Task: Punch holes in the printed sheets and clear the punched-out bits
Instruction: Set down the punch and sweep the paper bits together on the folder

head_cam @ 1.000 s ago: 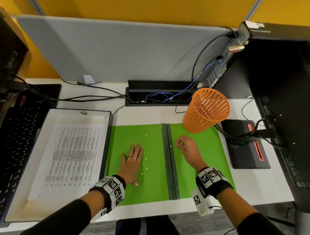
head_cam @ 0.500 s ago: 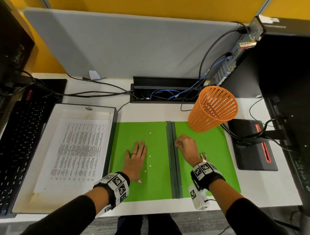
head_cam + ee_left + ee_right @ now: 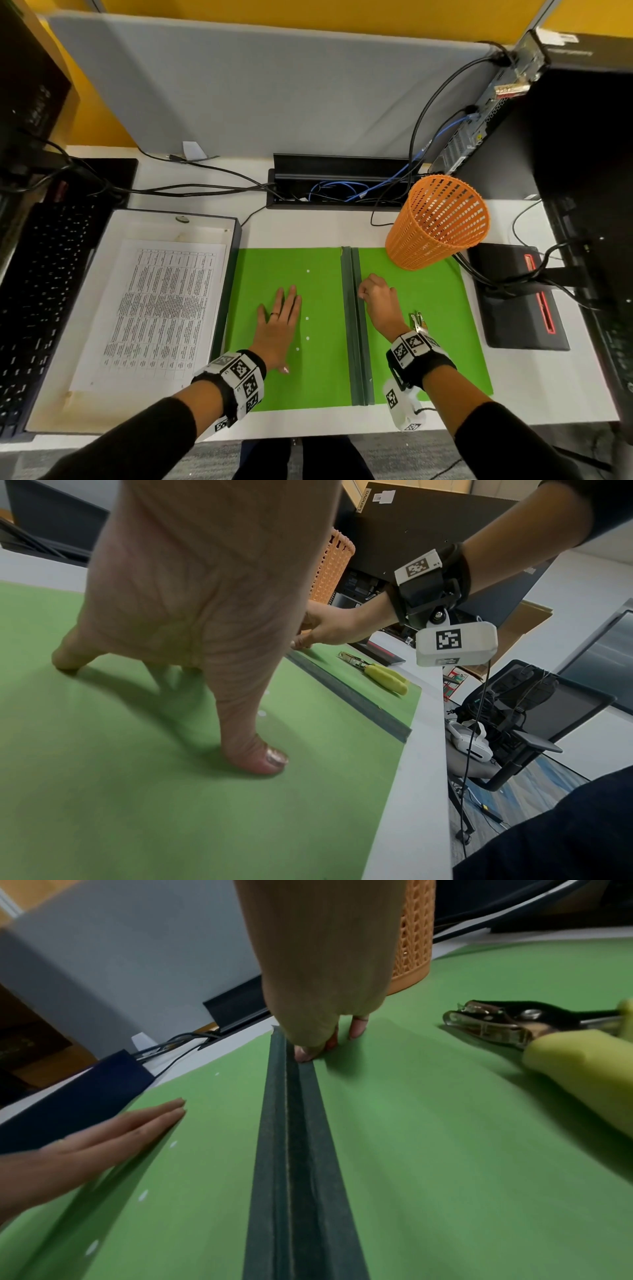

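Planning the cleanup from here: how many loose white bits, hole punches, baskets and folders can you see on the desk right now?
White punched-out bits, all on the folder's left half: 4
Hole punch: 1
Orange basket: 1
Green folder: 1
Total: 7

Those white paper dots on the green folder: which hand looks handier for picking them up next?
Probably the left hand: it lies flat right beside the white dots. The right hand sits across the dark spine, fingertips at its edge.
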